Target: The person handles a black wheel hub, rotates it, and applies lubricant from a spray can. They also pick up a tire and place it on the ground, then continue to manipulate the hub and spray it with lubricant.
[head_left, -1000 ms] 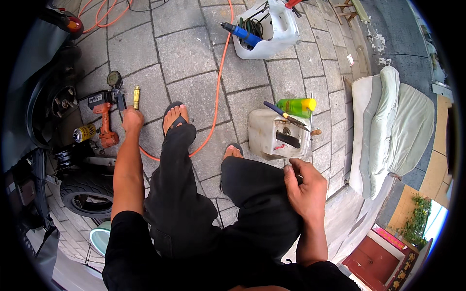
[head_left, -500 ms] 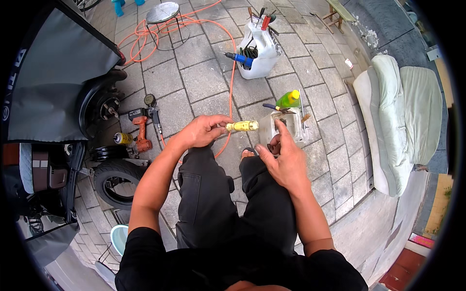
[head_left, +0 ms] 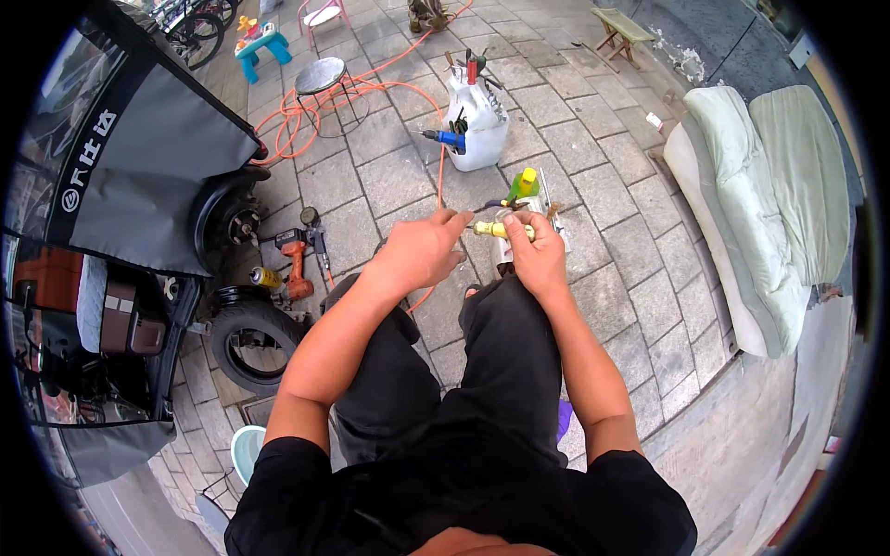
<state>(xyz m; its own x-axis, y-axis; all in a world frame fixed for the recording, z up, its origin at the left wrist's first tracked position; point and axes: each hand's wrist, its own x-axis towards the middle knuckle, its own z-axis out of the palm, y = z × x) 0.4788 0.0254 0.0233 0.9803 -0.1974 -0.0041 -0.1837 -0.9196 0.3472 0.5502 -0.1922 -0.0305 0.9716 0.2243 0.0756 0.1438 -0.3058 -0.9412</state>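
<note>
1. Grasping the yellow-handled tool (head_left: 490,229) in our right hand (head_left: 540,261), we hold it crosswise, probably for control.
2. Our left hand (head_left: 424,250) curls beside its left end; we cannot tell whether it grips.
3. Beyond our right hand, a green bottle (head_left: 521,190) sits, presumably for easy reach.

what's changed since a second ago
The yellow-handled tool has moved right, away from the drill, and the right hand has taken hold of it. The left hand moved right too; whether it still grips is unclear. Drill and tire stayed put.
</note>
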